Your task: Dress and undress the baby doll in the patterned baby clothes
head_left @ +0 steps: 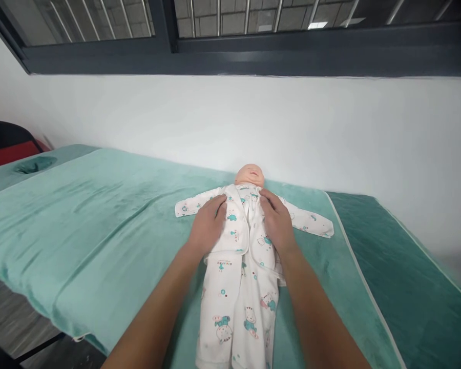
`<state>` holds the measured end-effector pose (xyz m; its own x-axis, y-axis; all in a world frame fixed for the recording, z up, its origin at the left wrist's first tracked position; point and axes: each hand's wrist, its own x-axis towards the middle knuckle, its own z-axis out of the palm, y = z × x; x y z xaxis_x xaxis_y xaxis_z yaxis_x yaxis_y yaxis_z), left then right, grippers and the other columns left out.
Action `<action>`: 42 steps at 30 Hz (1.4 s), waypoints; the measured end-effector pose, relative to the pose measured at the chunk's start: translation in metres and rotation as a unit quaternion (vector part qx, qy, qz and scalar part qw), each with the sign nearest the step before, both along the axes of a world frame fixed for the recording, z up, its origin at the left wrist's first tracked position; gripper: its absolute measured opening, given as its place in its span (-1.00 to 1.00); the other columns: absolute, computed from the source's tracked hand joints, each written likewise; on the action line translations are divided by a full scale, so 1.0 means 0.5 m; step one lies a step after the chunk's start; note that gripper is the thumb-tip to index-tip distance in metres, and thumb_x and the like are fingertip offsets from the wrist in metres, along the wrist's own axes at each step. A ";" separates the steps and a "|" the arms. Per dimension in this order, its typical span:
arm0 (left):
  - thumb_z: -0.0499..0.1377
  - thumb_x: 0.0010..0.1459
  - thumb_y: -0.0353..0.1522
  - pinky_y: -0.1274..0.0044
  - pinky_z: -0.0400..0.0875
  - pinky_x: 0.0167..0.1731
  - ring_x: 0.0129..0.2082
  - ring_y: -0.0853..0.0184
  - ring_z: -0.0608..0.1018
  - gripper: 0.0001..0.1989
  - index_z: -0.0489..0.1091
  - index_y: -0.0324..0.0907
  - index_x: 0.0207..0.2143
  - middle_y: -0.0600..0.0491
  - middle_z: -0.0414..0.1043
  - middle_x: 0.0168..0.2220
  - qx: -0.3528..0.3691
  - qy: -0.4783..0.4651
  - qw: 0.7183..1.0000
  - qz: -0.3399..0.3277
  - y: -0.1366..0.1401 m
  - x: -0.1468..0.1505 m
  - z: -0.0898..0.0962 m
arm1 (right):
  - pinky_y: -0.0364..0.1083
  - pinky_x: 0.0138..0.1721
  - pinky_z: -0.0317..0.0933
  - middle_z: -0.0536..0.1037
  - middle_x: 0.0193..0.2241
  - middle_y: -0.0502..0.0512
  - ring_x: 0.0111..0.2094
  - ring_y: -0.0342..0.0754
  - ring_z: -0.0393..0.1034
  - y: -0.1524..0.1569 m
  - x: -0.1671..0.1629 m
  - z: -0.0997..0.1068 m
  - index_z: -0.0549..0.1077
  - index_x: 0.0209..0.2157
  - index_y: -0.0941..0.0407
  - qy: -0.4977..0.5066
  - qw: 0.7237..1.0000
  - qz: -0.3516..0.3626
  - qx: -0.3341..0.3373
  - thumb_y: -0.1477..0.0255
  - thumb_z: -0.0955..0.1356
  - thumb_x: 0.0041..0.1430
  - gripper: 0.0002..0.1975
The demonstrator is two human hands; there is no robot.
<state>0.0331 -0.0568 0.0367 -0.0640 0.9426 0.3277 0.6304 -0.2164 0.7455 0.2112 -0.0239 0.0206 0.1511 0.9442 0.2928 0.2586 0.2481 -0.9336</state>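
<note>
A doll with a baby's head lies on its back, dressed in a white jacket with teal and pink animal prints. The jacket's front hangs open down the middle, and both sleeves stretch out sideways. Matching white trousers cover the legs. On the left chest side, my left hand is closed, its thumb and forefinger at the jacket cloth below the shoulder. My right hand is likewise closed at the jacket's right front panel, near the collar. The undersides of both hands are hidden.
Beneath the doll is a light green cover over a bed, with a darker green cloth at the right. A white wall stands behind, below a dark window frame. A face hole shows far left.
</note>
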 end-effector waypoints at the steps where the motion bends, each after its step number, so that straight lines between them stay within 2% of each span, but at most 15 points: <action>1: -0.08 0.33 -0.29 0.36 0.25 0.20 0.16 0.23 0.43 -0.62 0.42 -0.09 0.05 0.02 0.43 0.15 -0.009 0.008 1.000 -0.028 0.016 0.003 0.008 | 0.11 0.27 0.04 0.43 0.16 0.12 0.21 0.06 0.25 0.002 0.000 -0.001 0.49 0.00 0.06 -0.001 1.000 0.000 -0.003 0.19 0.25 0.22 -0.60; 4: -0.13 0.34 -0.30 0.37 0.25 0.20 0.16 0.23 0.42 -0.59 0.42 -0.07 0.07 0.03 0.42 0.16 -0.010 0.024 0.993 -0.111 0.057 0.019 0.027 | 0.13 0.28 0.01 0.41 0.17 0.12 0.22 0.08 0.22 0.006 0.002 -0.003 0.48 0.01 0.05 -0.011 1.000 0.003 -0.015 0.17 0.25 0.22 -0.58; 7: -0.09 0.32 -0.31 0.39 0.22 0.20 0.17 0.23 0.41 -0.60 0.44 -0.10 0.05 0.02 0.42 0.16 0.000 0.029 0.989 -0.143 0.083 0.035 0.040 | 0.14 0.29 -0.02 0.39 0.19 0.12 0.24 0.09 0.19 0.013 0.006 -0.005 0.48 0.02 0.05 -0.022 1.000 0.014 -0.016 0.15 0.25 0.22 -0.57; 12: -0.06 0.30 -0.32 0.46 0.38 -0.03 -0.08 0.25 0.54 -0.66 0.52 -0.06 -0.15 0.07 0.57 -0.08 0.002 0.029 0.980 -0.196 0.111 0.050 0.057 | 0.12 0.31 -0.04 0.35 0.22 0.10 0.26 0.07 0.15 0.025 0.015 -0.010 0.46 0.07 0.03 -0.027 0.998 0.050 -0.008 0.13 0.25 0.24 -0.54; 17: 0.00 0.21 -0.41 0.47 0.37 -0.10 -0.17 0.26 0.54 -0.69 0.53 -0.13 -0.19 0.03 0.58 -0.14 -0.013 0.039 0.988 -0.149 0.156 0.064 0.064 | 0.11 0.32 -0.07 0.35 0.22 0.08 0.28 0.05 0.12 0.026 0.013 -0.009 0.45 0.07 0.01 -0.026 0.998 0.057 -0.007 0.13 0.25 0.24 -0.56; 22: 0.07 0.14 -0.42 0.44 0.36 -0.19 -0.23 0.24 0.53 -0.77 0.55 -0.19 -0.31 -0.04 0.56 -0.23 -0.018 0.041 0.997 -0.064 0.188 0.074 0.054 | 0.14 0.24 0.05 0.42 0.16 0.06 0.20 0.09 0.23 0.017 0.004 0.001 0.49 -0.06 0.00 -0.005 0.999 0.005 -0.041 0.15 0.28 0.21 -0.65; 28: 0.13 0.11 -0.38 0.48 0.34 -0.28 -0.32 0.29 0.53 -0.87 0.48 -0.17 -0.37 0.02 0.57 -0.31 -0.064 -0.046 0.995 -0.068 0.191 0.070 0.038 | 0.12 0.27 0.00 0.42 0.15 0.07 0.21 0.07 0.22 0.023 0.002 -0.001 0.51 -0.11 0.00 -0.027 0.999 0.017 -0.020 0.19 0.27 0.21 -0.68; 36: 0.17 0.09 -0.35 0.50 0.34 -0.30 -0.33 0.32 0.51 -0.90 0.44 -0.19 -0.35 0.03 0.54 -0.32 -0.070 -0.073 0.991 -0.084 0.198 0.065 0.023 | 0.10 0.28 0.01 0.43 0.14 0.07 0.21 0.05 0.23 0.024 0.001 0.000 0.52 -0.12 0.02 -0.010 1.000 0.007 -0.026 0.21 0.29 0.18 -0.69; 42: 0.14 0.11 -0.35 0.51 0.33 -0.32 -0.40 0.35 0.48 -0.91 0.40 -0.18 -0.39 0.06 0.52 -0.37 -0.062 -0.085 0.991 -0.080 0.197 0.063 0.029 | 0.13 0.26 0.04 0.43 0.15 0.08 0.21 0.08 0.23 0.023 0.001 0.001 0.50 -0.03 0.00 -0.033 0.999 -0.002 -0.032 0.19 0.27 0.20 -0.63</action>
<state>0.0645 0.0416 0.0509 0.0461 0.9773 0.2066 0.4582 -0.2044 0.8650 0.2115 -0.0124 0.0211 0.1372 0.9606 0.2415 0.3212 0.1875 -0.9283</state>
